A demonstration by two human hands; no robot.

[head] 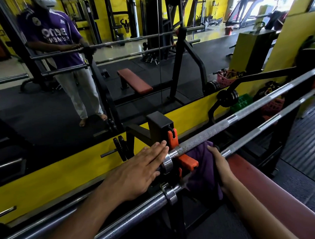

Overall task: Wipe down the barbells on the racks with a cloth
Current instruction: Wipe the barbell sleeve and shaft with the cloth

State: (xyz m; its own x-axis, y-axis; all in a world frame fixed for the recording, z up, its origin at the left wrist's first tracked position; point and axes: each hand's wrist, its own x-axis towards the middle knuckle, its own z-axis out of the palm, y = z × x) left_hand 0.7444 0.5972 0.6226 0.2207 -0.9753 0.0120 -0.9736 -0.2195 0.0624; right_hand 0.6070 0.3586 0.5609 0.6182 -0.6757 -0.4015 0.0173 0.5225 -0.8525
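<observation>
Two chrome barbells lie across a black rack with orange hooks (173, 138). The upper barbell (219, 129) runs from lower left to upper right, and the lower barbell (254, 131) lies parallel in front of it. My left hand (137, 169) lies flat with straight fingers on the upper bar's collar, beside the orange hook. My right hand (220, 163) grips a purple cloth (202, 164) that hangs just under the upper bar's knurled part, between the two bars.
A large mirror (111, 57) behind the rack reflects me, a red bench and other gym machines. A yellow ledge (54, 175) runs below the mirror. A red padded bench (270, 195) sits at lower right. Weight plates (227, 95) and plastic baskets (243, 102) stand at right.
</observation>
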